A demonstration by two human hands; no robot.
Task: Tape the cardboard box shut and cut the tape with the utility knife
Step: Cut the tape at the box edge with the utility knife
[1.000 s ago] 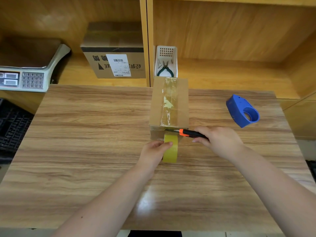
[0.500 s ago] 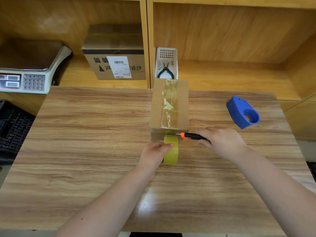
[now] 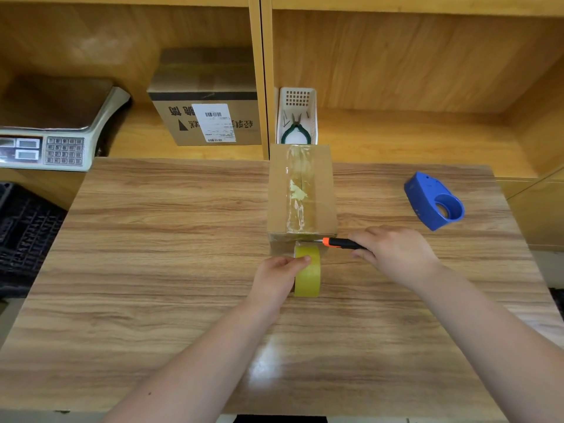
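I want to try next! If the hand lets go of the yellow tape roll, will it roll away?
Probably a little: the tape roll stands on its round edge on the table. The strip stuck to the cardboard box would likely stop it.

Table (image 3: pixel 152 270) left of cardboard box (image 3: pixel 300 190) is bare wood, open for passage. Right side: blue tape dispenser (image 3: pixel 433 201) stands well apart from box, open lane between. Near edge of box blocked by tape roll (image 3: pixel 308 274), left hand (image 3: pixel 276 277), right hand (image 3: pixel 395 254) with utility knife (image 3: pixel 341 243).
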